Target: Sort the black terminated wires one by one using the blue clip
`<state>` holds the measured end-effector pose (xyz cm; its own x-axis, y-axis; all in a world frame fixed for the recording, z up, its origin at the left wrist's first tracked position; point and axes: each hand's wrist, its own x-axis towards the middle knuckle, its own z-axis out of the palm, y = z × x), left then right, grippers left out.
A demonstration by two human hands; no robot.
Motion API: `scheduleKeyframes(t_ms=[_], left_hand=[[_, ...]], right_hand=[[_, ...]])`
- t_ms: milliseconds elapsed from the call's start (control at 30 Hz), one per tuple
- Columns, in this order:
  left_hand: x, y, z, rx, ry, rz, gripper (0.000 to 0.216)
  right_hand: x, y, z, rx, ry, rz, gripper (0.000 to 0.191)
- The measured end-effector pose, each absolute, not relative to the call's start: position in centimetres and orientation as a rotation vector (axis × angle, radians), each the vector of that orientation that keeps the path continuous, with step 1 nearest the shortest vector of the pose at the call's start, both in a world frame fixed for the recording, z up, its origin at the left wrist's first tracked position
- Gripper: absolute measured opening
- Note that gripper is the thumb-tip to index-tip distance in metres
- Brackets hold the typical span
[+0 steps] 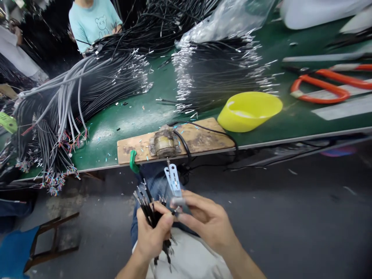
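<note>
My left hand (152, 234) is closed round a bundle of short black wires (147, 205) with stripped ends, held upright over my lap. My right hand (203, 221) pinches a small metal tweezer-like tool (173, 180) and meets the left thumb at one wire end. Just beyond the hands, a wooden board (203, 135) lies on the table edge with a rusty metal block (164, 143) fixed to it, and a black cable runs from it. A green clamp (133, 161) grips the board's near edge.
The green table (139, 116) carries big heaps of black cables (215, 69) and grey cables (66, 97), a yellow bowl (250, 110), orange-handled scissors (325, 83) and a plastic bag (226, 19). A person in a light blue shirt (93, 21) stands at the far side. A wooden stool (49, 240) is on the floor, left.
</note>
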<state>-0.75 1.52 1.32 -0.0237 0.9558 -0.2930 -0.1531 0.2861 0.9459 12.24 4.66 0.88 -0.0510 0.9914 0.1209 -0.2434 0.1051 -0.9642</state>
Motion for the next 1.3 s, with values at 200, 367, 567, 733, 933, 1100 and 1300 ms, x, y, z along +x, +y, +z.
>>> scheduleKeyframes(t_ms=[200,367,567,733,933,1100,1300], left_hand=[[-0.8,1.9,1.4,0.951,1.289,1.19,0.026],[-1.0,2.0,0.4,1.0,1.349,1.223,0.017],[-1.3,2.2,-0.6,1.134,1.436,1.153,0.016],[-1.0,1.7,1.1,1.182,1.421,1.175,0.014],[-1.6,2.8,1.6,1.133,1.35,1.236,0.008],[-2.1,4.7,1.3,1.149,1.295,1.156,0.011],[-1.2,4.3,2.0,1.126,1.336,1.309,0.01]], right_hand=[[12.0,4.6,1.1,-0.891,-1.039,1.49,0.025],[12.6,4.8,0.7,-1.008,-0.983,1.226,0.018],[12.6,4.6,1.2,-0.855,-1.198,1.041,0.015],[12.2,4.2,1.3,-0.895,-1.27,0.884,0.018],[12.1,6.1,2.0,-1.164,-1.015,0.965,0.017],[11.6,9.2,3.1,-1.038,-1.065,1.37,0.046],[9.9,10.1,1.8,-0.691,-0.615,1.919,0.053]])
